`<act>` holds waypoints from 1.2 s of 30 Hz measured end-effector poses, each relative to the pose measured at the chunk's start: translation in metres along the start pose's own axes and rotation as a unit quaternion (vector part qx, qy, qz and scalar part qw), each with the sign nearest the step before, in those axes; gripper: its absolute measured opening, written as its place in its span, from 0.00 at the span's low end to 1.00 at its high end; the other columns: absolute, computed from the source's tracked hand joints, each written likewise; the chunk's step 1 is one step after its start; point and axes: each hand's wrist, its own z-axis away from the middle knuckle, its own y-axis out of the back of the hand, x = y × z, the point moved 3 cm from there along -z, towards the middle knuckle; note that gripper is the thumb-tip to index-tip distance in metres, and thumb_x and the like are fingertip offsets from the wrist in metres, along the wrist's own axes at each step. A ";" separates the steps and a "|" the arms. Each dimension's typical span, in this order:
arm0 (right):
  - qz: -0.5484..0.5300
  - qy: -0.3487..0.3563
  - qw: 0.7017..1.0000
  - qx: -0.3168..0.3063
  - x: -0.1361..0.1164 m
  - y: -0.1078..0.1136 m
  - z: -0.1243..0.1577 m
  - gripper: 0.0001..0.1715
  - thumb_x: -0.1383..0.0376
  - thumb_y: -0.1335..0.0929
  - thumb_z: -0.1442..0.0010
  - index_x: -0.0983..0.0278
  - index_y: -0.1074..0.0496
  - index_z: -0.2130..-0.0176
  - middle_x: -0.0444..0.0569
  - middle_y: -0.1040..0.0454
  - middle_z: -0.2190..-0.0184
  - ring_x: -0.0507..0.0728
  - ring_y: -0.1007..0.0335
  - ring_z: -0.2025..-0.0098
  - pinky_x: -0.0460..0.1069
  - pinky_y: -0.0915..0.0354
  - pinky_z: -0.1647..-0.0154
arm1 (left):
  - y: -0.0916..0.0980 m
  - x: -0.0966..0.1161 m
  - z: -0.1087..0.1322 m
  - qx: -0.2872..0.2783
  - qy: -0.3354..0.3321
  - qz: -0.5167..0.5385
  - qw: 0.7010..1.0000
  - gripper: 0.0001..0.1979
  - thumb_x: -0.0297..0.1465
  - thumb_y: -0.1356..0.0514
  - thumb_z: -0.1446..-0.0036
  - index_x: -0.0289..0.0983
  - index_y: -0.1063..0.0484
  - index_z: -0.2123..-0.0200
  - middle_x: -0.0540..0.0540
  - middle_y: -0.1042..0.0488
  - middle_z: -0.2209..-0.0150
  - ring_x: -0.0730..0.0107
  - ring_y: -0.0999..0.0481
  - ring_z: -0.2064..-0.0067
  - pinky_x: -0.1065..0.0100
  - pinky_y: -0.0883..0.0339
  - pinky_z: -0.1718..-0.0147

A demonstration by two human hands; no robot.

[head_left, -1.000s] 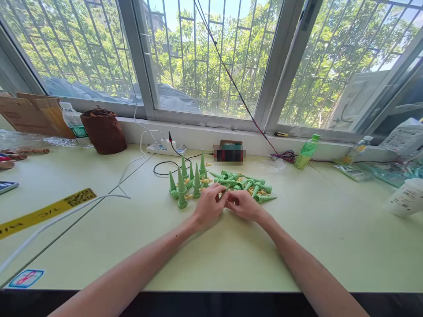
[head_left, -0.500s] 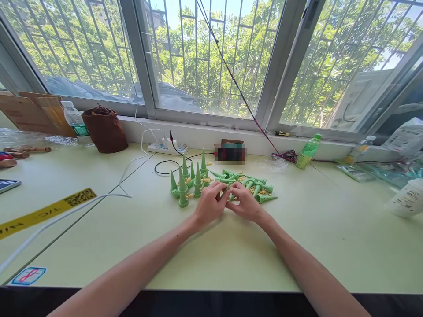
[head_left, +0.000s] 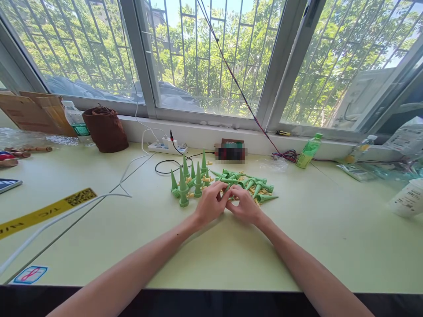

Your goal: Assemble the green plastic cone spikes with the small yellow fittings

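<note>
My left hand and my right hand meet over the table, fingertips pinched together. Between them a small green part of a plant watering spike shows; the fingers cover most of it. Just left of my left hand, several green watering spikes with small yellow valves stand upright, points up. Behind and beside my right hand lies a loose pile of green spike parts, mixed with small yellow valves.
A power strip with cables and a blurred dark box stand along the window sill. A green bottle and white cup are at right. Left are a brown bag, a white cable and yellow tape.
</note>
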 end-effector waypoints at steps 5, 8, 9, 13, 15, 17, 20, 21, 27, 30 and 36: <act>0.011 0.002 1.000 0.003 -0.003 0.001 -0.001 0.03 0.70 0.33 0.45 0.64 0.32 0.70 0.46 0.34 0.71 0.55 0.37 0.66 0.49 0.40 0.65 | 0.000 0.000 -0.001 -0.003 0.001 0.002 1.000 0.10 0.33 0.46 0.37 0.37 0.34 0.71 0.51 0.32 0.73 0.75 0.38 0.75 0.70 0.44 0.72; 0.012 0.000 1.000 0.004 -0.003 0.002 -0.001 0.05 0.72 0.33 0.46 0.64 0.34 0.72 0.46 0.34 0.71 0.54 0.38 0.68 0.48 0.40 0.66 | -0.001 0.001 -0.001 -0.004 0.004 -0.005 1.000 0.11 0.33 0.47 0.37 0.37 0.35 0.72 0.51 0.32 0.73 0.75 0.38 0.75 0.70 0.43 0.71; 0.012 0.001 1.000 0.005 -0.003 0.002 -0.001 0.05 0.72 0.33 0.47 0.64 0.34 0.73 0.45 0.35 0.72 0.54 0.38 0.68 0.48 0.40 0.67 | -0.001 0.001 -0.001 -0.003 0.003 -0.007 1.000 0.11 0.34 0.47 0.37 0.37 0.35 0.72 0.51 0.33 0.73 0.75 0.37 0.75 0.70 0.43 0.71; 0.017 0.002 1.000 0.008 -0.004 0.003 -0.002 0.05 0.71 0.33 0.46 0.64 0.34 0.72 0.45 0.34 0.72 0.53 0.38 0.69 0.48 0.40 0.67 | -0.001 0.001 -0.001 0.011 0.000 -0.004 1.000 0.09 0.34 0.47 0.37 0.37 0.32 0.68 0.50 0.30 0.71 0.75 0.36 0.74 0.70 0.40 0.71; 0.017 -0.001 1.000 0.008 -0.005 0.003 -0.002 0.03 0.70 0.33 0.46 0.64 0.32 0.71 0.45 0.34 0.72 0.53 0.37 0.69 0.48 0.40 0.67 | 0.000 0.001 0.000 0.024 0.010 0.015 1.000 0.08 0.34 0.47 0.37 0.37 0.31 0.64 0.49 0.28 0.67 0.76 0.33 0.74 0.71 0.39 0.71; 0.023 -0.011 1.000 0.015 -0.005 0.004 -0.002 0.04 0.68 0.32 0.45 0.64 0.32 0.72 0.45 0.34 0.72 0.53 0.37 0.70 0.48 0.40 0.68 | 0.002 0.001 0.000 0.041 0.030 0.043 0.998 0.09 0.35 0.47 0.36 0.38 0.32 0.62 0.48 0.28 0.64 0.78 0.33 0.75 0.73 0.38 0.74; 0.044 -0.035 0.997 0.051 -0.005 0.007 -0.002 0.09 0.66 0.32 0.45 0.64 0.35 0.75 0.44 0.36 0.74 0.52 0.39 0.72 0.48 0.41 0.69 | 0.006 0.001 0.000 0.065 0.057 0.067 0.994 0.10 0.37 0.47 0.37 0.38 0.32 0.63 0.50 0.28 0.66 0.82 0.36 0.80 0.75 0.41 0.79; 0.051 -0.044 0.995 0.069 -0.004 0.009 -0.003 0.11 0.65 0.32 0.45 0.64 0.36 0.75 0.43 0.37 0.75 0.52 0.39 0.72 0.48 0.42 0.70 | 0.007 0.002 0.000 0.069 0.060 0.070 0.993 0.10 0.37 0.47 0.37 0.37 0.33 0.64 0.50 0.28 0.67 0.83 0.38 0.81 0.76 0.42 0.81; 0.057 -0.083 0.979 0.179 -0.001 0.020 -0.004 0.11 0.62 0.33 0.42 0.63 0.35 0.74 0.44 0.36 0.74 0.52 0.40 0.73 0.48 0.39 0.70 | 0.001 0.004 0.003 0.003 0.037 0.076 0.996 0.12 0.37 0.48 0.36 0.37 0.32 0.68 0.54 0.31 0.77 0.83 0.45 0.84 0.76 0.48 0.83; 0.037 -0.096 0.971 0.214 0.000 0.022 -0.002 0.09 0.61 0.33 0.41 0.64 0.33 0.70 0.44 0.34 0.74 0.52 0.38 0.72 0.47 0.37 0.70 | -0.006 0.006 0.006 -0.076 -0.013 0.052 0.996 0.15 0.35 0.48 0.36 0.36 0.35 0.75 0.55 0.39 0.82 0.81 0.46 0.82 0.74 0.48 0.80; 0.004 -0.102 0.968 0.231 0.004 0.018 0.000 0.10 0.59 0.34 0.39 0.64 0.31 0.66 0.45 0.31 0.73 0.53 0.34 0.72 0.47 0.35 0.69 | -0.016 0.010 0.012 -0.173 -0.073 0.003 0.982 0.19 0.32 0.49 0.38 0.36 0.44 0.81 0.55 0.47 0.85 0.79 0.50 0.81 0.72 0.51 0.78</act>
